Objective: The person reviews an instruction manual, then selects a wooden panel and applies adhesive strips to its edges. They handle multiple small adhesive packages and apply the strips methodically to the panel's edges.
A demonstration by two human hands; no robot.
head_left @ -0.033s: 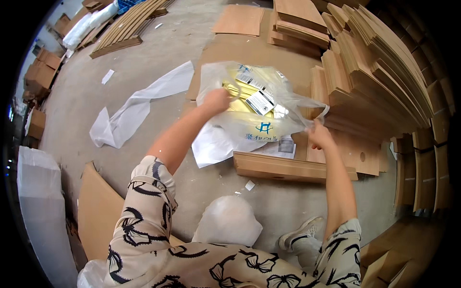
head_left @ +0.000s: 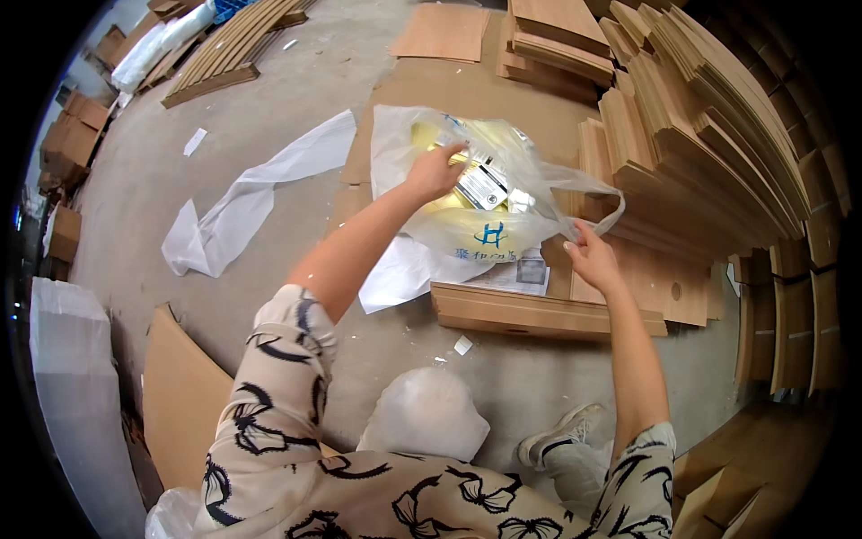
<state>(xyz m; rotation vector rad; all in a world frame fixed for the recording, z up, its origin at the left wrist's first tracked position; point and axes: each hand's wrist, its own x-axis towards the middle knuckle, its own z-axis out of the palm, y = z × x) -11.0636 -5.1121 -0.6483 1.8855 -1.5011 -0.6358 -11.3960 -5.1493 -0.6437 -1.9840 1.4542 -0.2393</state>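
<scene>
A translucent plastic bag [head_left: 489,241] with blue print lies on the cardboard in front of me. Through its film show yellow packets [head_left: 435,205] and a white label [head_left: 485,187] with dark print. My left hand [head_left: 435,172] reaches over the bag's upper left part, its fingers closed on the thin film. At the bag's right end, my right hand [head_left: 593,259] pinches the film near a handle loop, which stands out to the right. A white sheet [head_left: 404,274] and a printed paper [head_left: 530,274] stick out from beneath the bag.
Stacked wood-coloured boards [head_left: 646,144] rise on the right. A long board piece [head_left: 539,314] lies just nearer than the bag. Crumpled white wrapping [head_left: 256,189] lies on the floor at left, with a slatted wooden pallet [head_left: 238,49] behind it. A white rounded bundle [head_left: 426,413] is close to me.
My left hand has moved right and slightly up across the bag, drawing film with it. My right hand has shifted slightly left, and the handle loop beside it stands wider.
</scene>
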